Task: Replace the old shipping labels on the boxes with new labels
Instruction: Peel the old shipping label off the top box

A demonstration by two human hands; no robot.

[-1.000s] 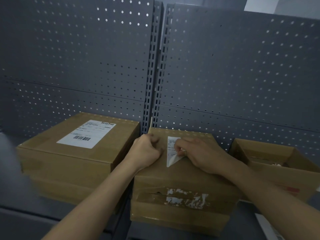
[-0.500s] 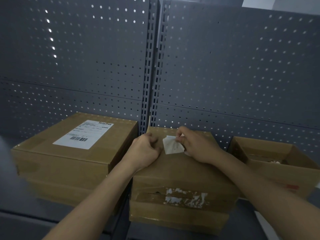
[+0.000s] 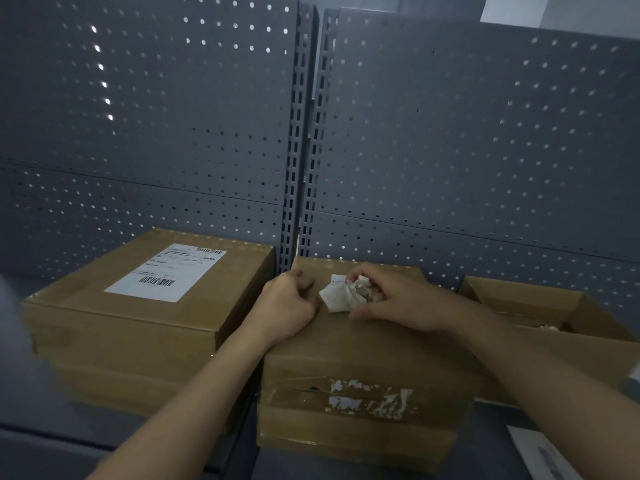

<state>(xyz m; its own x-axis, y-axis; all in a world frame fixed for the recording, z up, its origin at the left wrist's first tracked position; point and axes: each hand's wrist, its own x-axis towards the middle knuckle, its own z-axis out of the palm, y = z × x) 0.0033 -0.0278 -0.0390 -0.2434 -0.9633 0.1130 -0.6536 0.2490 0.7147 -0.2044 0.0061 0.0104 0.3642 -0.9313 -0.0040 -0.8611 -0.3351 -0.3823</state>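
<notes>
The right hand (image 3: 398,303) clutched the crumpled label (image 3: 337,296) atop the box (image 3: 363,344); the left hand (image 3: 287,304), an empty fist, rested just beside it.

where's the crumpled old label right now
Head view, centre: the crumpled label sits over the far top of the middle box, pinched by the right hand, just right of the left hand.

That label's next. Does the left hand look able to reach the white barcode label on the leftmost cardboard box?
Probably yes: the white barcode label lies uncovered beside the left hand, which holds nothing.
</notes>
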